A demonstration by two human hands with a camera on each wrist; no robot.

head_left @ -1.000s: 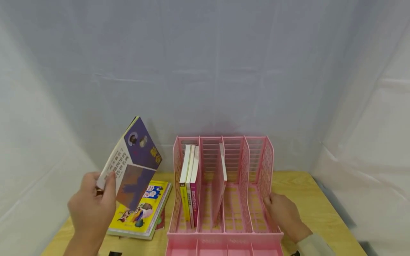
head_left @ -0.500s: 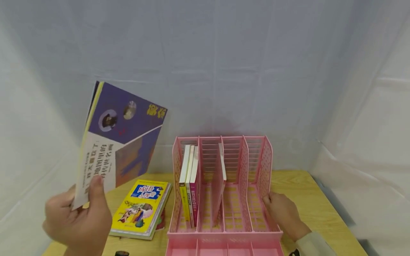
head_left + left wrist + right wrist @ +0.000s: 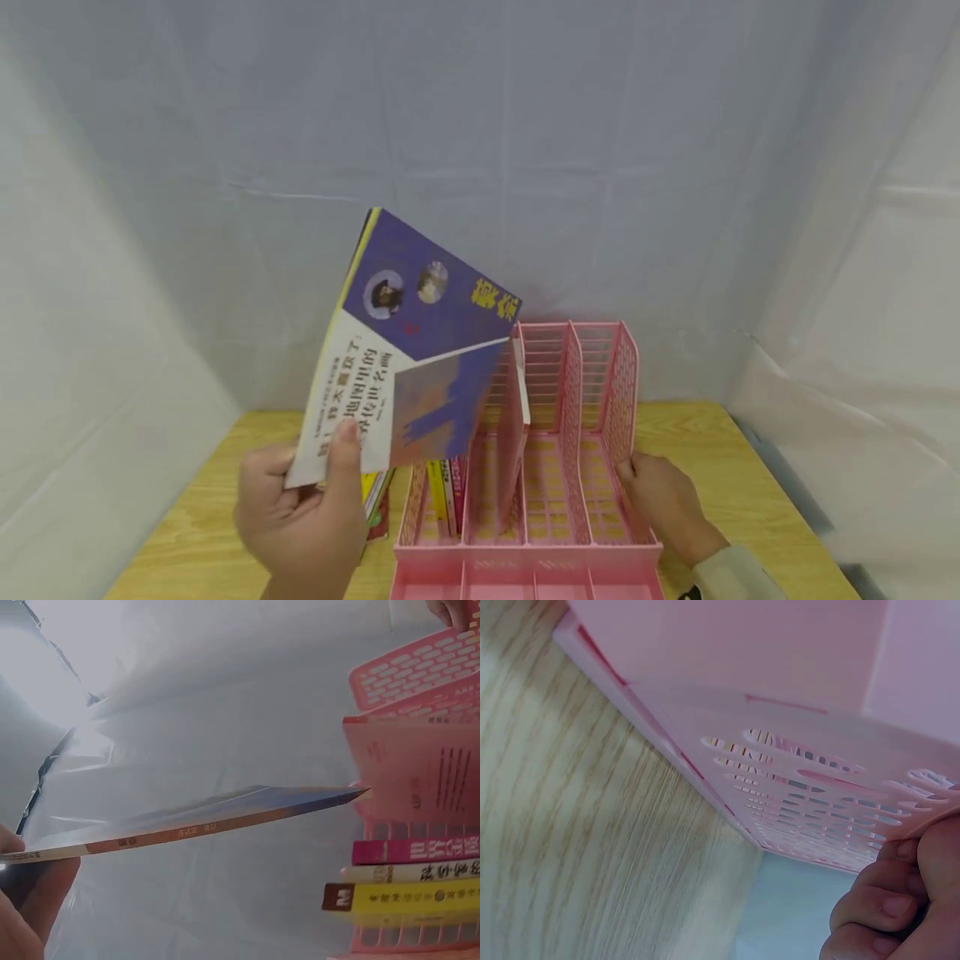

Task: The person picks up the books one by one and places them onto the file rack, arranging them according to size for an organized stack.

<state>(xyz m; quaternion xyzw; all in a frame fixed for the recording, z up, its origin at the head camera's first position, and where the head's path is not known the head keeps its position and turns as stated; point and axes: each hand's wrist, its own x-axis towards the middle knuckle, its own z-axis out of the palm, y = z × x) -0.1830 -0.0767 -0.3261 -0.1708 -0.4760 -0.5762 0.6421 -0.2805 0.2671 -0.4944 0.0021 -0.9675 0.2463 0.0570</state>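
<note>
Right sleeve (image 3: 738,577): pale grey, between 4 and 5 o'clock. Small black item (image 3: 691,593), partly cropped: sleeve's 8 o'clock side.

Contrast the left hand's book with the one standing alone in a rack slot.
The held book shows purple and white; the lone book looks pink. The held book tilts, pinched by the left hand; the lone book stands in the rack. Both look thin.

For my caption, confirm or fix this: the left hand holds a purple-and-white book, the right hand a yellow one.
One thing is wrong: the right hand holds the side of the pink rack, as the head view shows. The left hand does hold a purple-and-white book.
</note>
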